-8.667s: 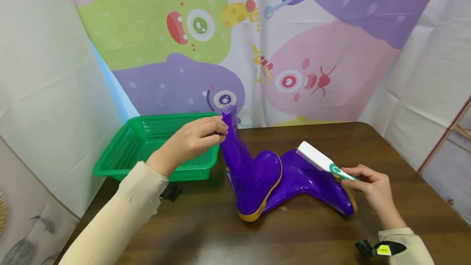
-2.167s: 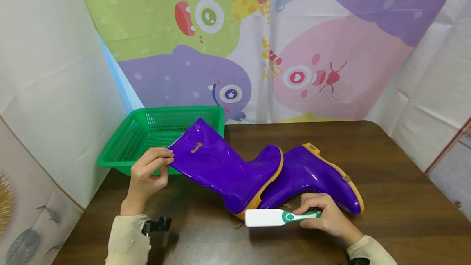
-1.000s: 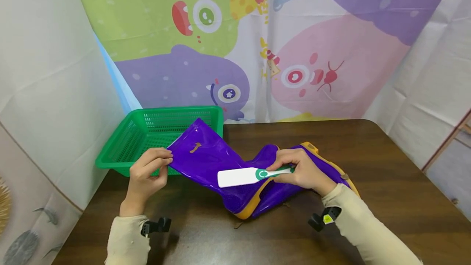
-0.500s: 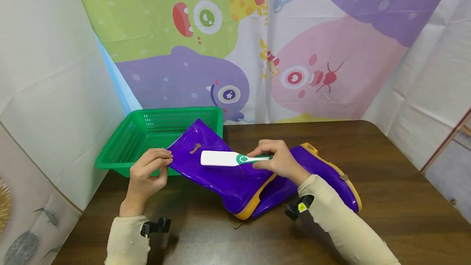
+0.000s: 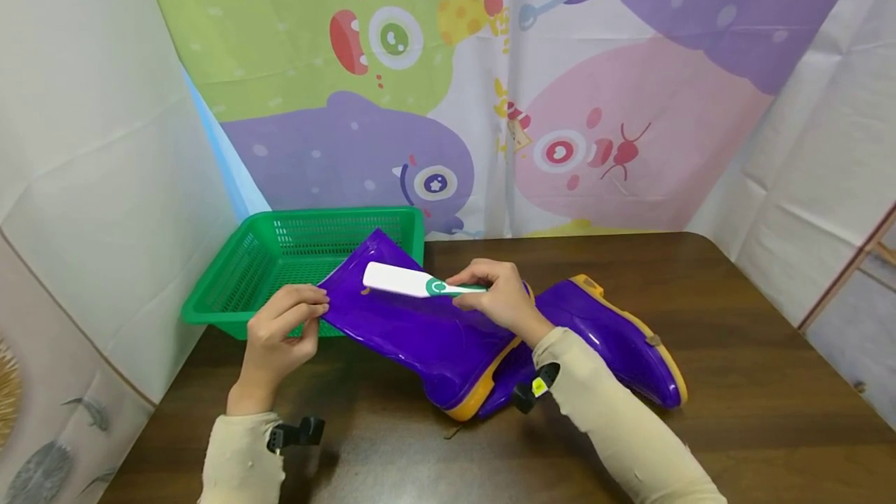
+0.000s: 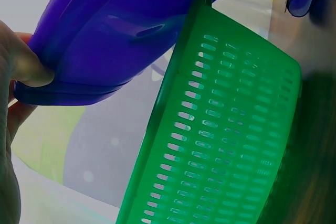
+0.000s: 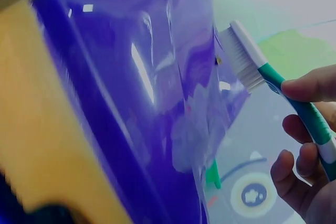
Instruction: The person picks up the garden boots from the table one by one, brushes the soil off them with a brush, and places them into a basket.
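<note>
I see L grip [image 5: 283, 327] pinching purple boot [image 5: 406, 333] by its cuff, nr green basket [image 5: 217, 318]; boot overlaps 2nd boot [image 5: 623, 356] on desk [image 5: 756, 379]. R grip [image 5: 495, 292] curls round brush [image 5: 400, 280], bristles facing shaft, tho contact's hard to tell.

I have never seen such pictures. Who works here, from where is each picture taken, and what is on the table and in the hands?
There is no machine, only a person's bare hands. The large picture comes from a head camera; the two smaller ones from a camera on each wrist. The brown table carries a green basket and a purple boot. The left hand pinches the top edge of a second boot; the right hand holds a white and green brush over that boot's shaft.
</note>
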### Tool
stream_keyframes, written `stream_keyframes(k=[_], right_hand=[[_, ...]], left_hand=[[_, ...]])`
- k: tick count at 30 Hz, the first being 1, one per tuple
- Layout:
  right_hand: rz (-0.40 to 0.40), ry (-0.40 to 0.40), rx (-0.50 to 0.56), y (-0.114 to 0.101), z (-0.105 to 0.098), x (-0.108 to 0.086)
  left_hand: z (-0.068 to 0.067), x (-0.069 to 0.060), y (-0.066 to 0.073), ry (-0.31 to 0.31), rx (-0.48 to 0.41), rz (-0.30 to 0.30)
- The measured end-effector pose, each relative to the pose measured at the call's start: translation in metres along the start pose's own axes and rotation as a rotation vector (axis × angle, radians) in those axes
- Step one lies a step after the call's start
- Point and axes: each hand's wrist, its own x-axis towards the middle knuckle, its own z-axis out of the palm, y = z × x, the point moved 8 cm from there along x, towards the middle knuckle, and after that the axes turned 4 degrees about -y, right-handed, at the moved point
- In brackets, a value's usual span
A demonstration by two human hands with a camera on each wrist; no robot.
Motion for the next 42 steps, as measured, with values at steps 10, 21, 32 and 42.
stream_keyframes(k=[10,21,32,42], right_hand=[[-0.122,-0.062,-0.026,-0.014,0.026,0.005],[-0.014,-0.003,-0.149,0.006,-0.005,-0.001],[0.027,0.103,-0.107,0.011,-0.030,-0.004],[-0.043,-0.083,0.067,-0.016,0.022,-0.004]], left_hand=[[0.001,0.002,0.001,-0.008,-0.007,-0.004],[0.002,0.002,0.001,-0.008,-0.002,0.001],[-0.001,0.002,0.001,0.005,-0.008,-0.010],[0.000,0.002,0.001,-0.004,-0.010,-0.012]])
